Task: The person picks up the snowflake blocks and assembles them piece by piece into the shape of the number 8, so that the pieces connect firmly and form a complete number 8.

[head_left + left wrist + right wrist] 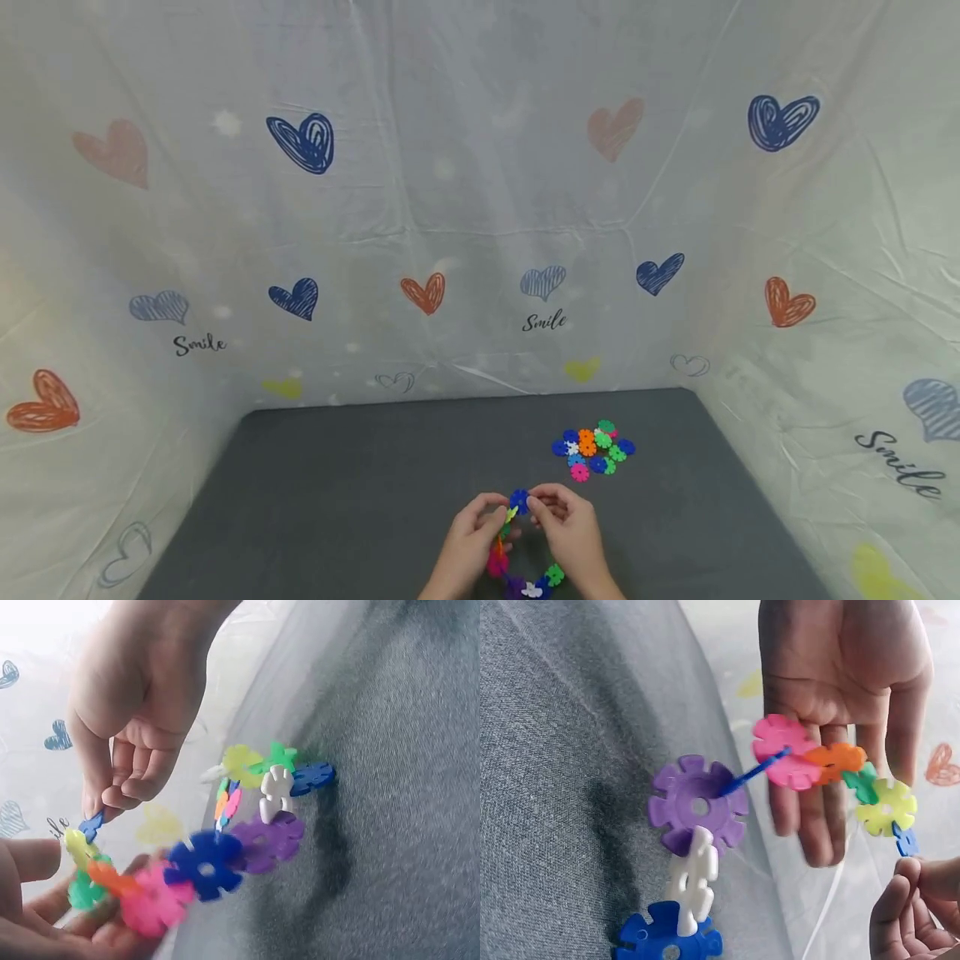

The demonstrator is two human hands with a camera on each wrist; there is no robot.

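Observation:
A chain of flower-shaped plastic discs hangs in a loop between the hands, its purple disc [699, 806], white disc [694, 881] and pink disc [156, 898] linked by their slots. The left hand [472, 537] holds the chain near its upper end, thumb and index finger at the yellow disc [886, 808]. Its other fingers [821, 832] stretch behind the pink and orange discs. Between thumb and index finger, the right hand [573, 529] pinches a blue disc [519, 501], which meets the yellow one edge-on. The lower loop lies close over the table.
Loose flower discs [587, 447] in several colours lie in a pile on the dark grey table [360, 492], beyond the right hand. A pale curtain [480, 183] printed with hearts surrounds the table at the back and sides.

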